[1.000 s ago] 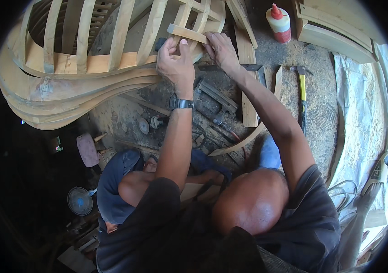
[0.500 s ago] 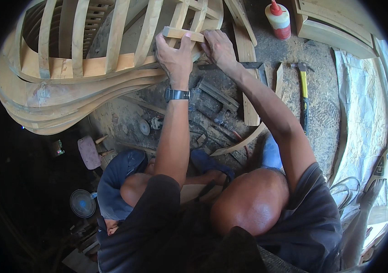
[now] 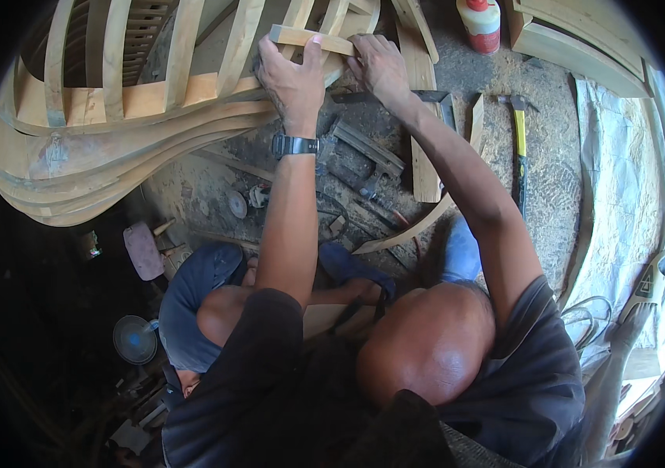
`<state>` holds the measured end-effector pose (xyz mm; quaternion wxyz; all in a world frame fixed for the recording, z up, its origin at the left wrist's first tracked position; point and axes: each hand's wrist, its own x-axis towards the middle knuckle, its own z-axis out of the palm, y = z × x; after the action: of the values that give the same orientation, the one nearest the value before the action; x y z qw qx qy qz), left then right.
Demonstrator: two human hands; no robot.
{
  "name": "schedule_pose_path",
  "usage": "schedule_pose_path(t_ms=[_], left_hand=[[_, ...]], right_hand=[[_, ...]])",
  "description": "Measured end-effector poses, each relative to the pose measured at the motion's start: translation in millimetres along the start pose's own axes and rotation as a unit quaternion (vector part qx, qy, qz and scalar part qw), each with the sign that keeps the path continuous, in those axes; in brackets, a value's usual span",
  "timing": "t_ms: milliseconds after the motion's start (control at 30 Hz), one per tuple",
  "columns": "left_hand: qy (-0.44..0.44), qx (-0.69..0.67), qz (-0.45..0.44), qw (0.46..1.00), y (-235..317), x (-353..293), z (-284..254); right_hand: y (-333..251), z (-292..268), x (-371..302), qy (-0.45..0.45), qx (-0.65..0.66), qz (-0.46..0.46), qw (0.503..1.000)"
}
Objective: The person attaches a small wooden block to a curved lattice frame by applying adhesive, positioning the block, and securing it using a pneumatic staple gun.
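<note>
Wooden ribbed frame (image 3: pixel 149 100): filling the upper left, with curved ribs rising from layered, bent rails.
Mallet-like tool (image 3: pixel 144 251): below the frame in shadow, with a pinkish head and pale handle; well apart from both hands.
Grey disc (image 3: pixel 237 204): low on the dusty floor (image 3: pixel 547 168), apparently fitted to a power tool; exact type not clear.
Left hand (image 3: pixel 293 82): narrow pinch on the left part of the strip, thumb against the near face, fingers partly hidden behind; dark wristwatch (image 3: pixel 295 146) on the wrist.
Short wooden strip (image 3: pixel 334 44): between the two hands, crossing in front of the frame's slats (image 3: pixel 296 15); contact with the slats impossible to tell.
Right hand (image 3: pixel 382 70): fingers bent over the right end of the strip, grip narrow; underside of the hold hidden.
Strip risk: judged liable to twist or slide out of line, from uneven pressure between the hands.
Finger risk: possible pinching between strip and slats, from a sudden slip.
Squeeze bottle (image 3: pixel 482 27): red-capped, beyond the right hand; judged out of reach of an accidental knock.
Claw hammer (image 3: pixel 519 136): yellow-and-black handle, flat on the floor; possible snag for the right forearm only on a low sweep.
</note>
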<state>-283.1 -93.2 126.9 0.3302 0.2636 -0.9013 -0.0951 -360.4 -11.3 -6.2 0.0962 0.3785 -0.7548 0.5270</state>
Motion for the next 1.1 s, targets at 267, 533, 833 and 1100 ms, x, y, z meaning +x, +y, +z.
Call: schedule_pose_path(t_ms=[267,533,833,1100], left_hand=[[0.002,0.034,-0.006,0.999,-14,-2,6],[-0.014,0.019,0.014,1.000,-5,-6,17],[-0.003,-0.017,0.020,1.000,-3,-4,6],[-0.018,0.023,-0.016,0.999,0,-5,6]], right_hand=[[-1,10,5,0.029,0.036,-0.042,0.998],[-9,-9,-38,-0.018,0.030,0.068,0.997],[-104,-25,-250,-0.568,-0.007,-0.062,0.820],[-96,-12,-279,-0.636,0.012,-0.013,0.772]])
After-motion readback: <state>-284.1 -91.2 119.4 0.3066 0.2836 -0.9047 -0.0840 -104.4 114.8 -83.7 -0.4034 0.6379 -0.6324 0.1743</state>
